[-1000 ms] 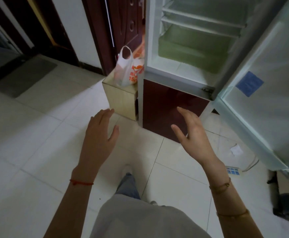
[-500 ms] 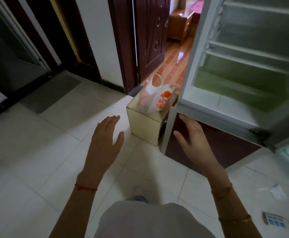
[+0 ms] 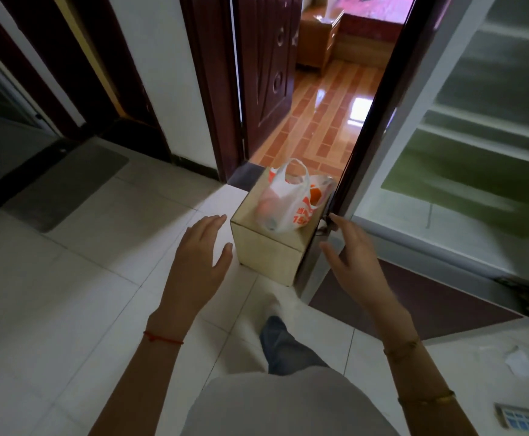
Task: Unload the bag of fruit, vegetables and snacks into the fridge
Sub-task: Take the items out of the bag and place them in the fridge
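A white plastic bag (image 3: 290, 201) with orange print stands on a cardboard box (image 3: 268, 256) on the floor, just left of the fridge. Orange fruit shows through the bag's plastic. The fridge (image 3: 464, 171) stands open at the right, with bare white shelves and a green drawer inside. My left hand (image 3: 198, 262) hovers open just left of the box, fingers spread, holding nothing. My right hand (image 3: 353, 259) is open too, in front of the fridge's lower left corner, to the right of the box. Neither hand touches the bag.
Behind the box an open dark wooden door (image 3: 263, 77) leads to a room with an orange tiled floor. A grey mat (image 3: 68, 184) lies at the left by a dark doorway. Paper scraps (image 3: 519, 363) and a small card (image 3: 516, 421) lie on the white floor tiles at the right.
I have stepped closer to the box and the view has swung left. Both open hands have moved forward and now flank the box with the bag.
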### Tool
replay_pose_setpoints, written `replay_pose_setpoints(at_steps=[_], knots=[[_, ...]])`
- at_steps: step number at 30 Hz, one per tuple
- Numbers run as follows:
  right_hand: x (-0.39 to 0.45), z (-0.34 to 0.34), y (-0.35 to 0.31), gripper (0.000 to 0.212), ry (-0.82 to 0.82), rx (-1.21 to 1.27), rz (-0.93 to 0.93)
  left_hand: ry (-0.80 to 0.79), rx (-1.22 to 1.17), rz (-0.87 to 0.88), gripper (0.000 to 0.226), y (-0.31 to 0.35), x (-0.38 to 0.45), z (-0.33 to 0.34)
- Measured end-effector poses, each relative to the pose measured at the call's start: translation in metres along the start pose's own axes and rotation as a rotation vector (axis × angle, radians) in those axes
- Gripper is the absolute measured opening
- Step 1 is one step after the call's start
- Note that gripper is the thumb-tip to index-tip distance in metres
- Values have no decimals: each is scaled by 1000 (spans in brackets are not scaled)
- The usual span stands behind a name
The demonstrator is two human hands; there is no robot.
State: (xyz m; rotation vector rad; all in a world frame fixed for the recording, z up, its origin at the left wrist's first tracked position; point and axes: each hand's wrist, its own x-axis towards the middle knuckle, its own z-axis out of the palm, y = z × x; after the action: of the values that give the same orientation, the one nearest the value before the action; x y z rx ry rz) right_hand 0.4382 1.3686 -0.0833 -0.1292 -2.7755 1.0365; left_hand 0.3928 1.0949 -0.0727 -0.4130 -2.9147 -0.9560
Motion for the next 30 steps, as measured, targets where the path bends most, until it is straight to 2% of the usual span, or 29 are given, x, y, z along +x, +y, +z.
replay_pose_setpoints(at_steps=[13,18,21,26,30], knots=[[186,35,55,43,16,9,63,-88,-64,90,48,-4,195,50],[250,49,80,38,21,56,206,-145,-71,95,44,-3,265,75],[276,64,97,39,-4,75,264,-227,-108,58,40,-4,301,97],[308,92,135,34,-112,-12,294,-439,-226,-105,36,-5,347,143],[321,104,145,54,-218,-53,330,-572,-265,-168,37,-10,374,172]])
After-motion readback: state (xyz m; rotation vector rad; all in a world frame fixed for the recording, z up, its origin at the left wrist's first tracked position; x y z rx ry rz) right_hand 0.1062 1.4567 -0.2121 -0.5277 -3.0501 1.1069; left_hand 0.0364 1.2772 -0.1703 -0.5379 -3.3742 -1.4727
